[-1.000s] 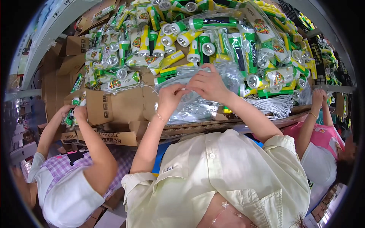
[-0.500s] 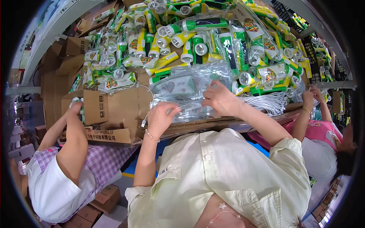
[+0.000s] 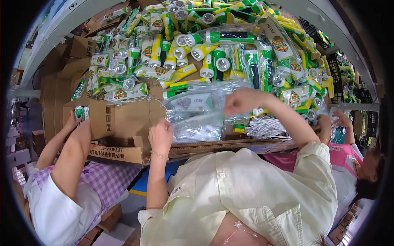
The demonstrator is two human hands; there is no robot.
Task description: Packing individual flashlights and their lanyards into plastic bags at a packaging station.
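lying crosswise, clear flashlight bag (image 3: 196,119)

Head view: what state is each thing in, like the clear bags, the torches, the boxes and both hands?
Clear plastic bags: heaped, crumpled, held at both ends.
Left hand: closed on the bags' lower left edge.
Right hand: closed on the bags' upper right edge.
Green and yellow plastic torches: piled loose, many already bagged.
Brown cardboard boxes: flaps open.
White cords: bundled, lying beside the bags.

Torches (image 3: 213,45) heaped behind clear bags (image 3: 197,119) (cables (image 3: 266,129) right).
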